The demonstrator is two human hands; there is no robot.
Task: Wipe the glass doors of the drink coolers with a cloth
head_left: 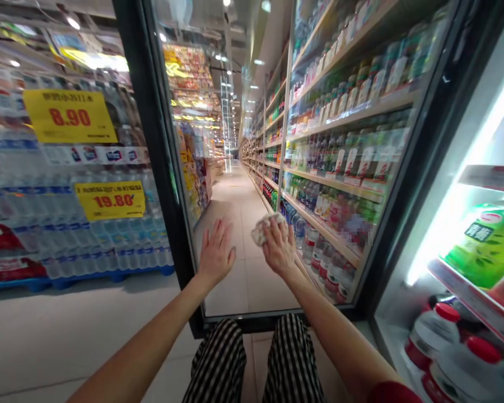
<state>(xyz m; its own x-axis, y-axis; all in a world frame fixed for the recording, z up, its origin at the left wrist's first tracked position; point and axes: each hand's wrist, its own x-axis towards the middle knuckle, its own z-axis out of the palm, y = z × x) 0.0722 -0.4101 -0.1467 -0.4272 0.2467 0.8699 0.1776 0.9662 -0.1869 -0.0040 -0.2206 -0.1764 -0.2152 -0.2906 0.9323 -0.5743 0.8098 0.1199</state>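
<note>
A tall glass door [243,285] with a black frame stands open in front of me. My right hand [278,246] presses a crumpled, light patterned cloth [260,230] against the lower part of the glass, its fingers over the cloth. To the left of it, my left hand [216,253] is held flat at the glass with fingers stretched out and nothing in it. Whether the left palm fully touches the pane I cannot tell.
On the right is a lit cooler with red-capped bottles [434,330] and a green pack [487,240] on a shelf. Stacked water bottles [105,240] with a yellow price sign [70,116] stand at left. Bottle shelves [353,112] and an aisle show in the glass.
</note>
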